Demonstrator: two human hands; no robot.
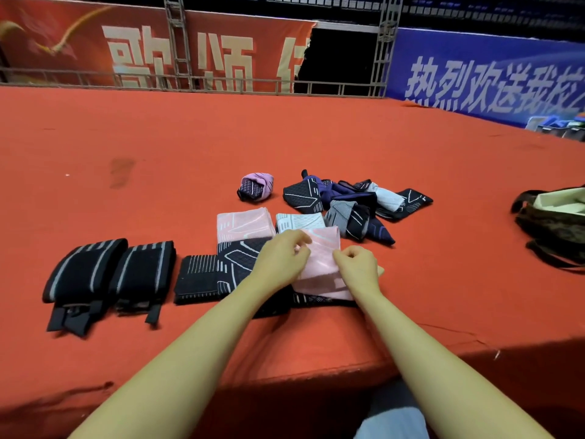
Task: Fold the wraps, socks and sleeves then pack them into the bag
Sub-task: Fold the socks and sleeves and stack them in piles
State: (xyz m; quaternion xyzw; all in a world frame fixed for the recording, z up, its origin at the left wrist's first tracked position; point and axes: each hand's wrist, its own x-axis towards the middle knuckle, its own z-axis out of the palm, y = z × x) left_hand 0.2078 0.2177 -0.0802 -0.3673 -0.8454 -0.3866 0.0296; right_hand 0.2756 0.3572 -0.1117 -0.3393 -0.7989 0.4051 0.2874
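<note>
A pink sleeve (321,267) lies in front of me on the red carpeted stage. My left hand (281,258) pinches its left edge and my right hand (357,267) pinches its right edge. Under it lies a black patterned sleeve (237,258). Two rolled black wraps (85,270) with grey stripes sit to the left, beside a folded black piece (194,278). Folded pink (243,228) and white (299,221) pieces lie behind. A balled pink-and-black sock (255,186) and a loose pile of dark socks and sleeves (354,201) lie farther back. The camouflage bag (554,226) stands open at the right.
The stage's front edge (285,372) runs just below my forearms. Red and blue banners and a metal truss (180,42) stand along the back. Bare carpet stretches to the left and behind the clothes.
</note>
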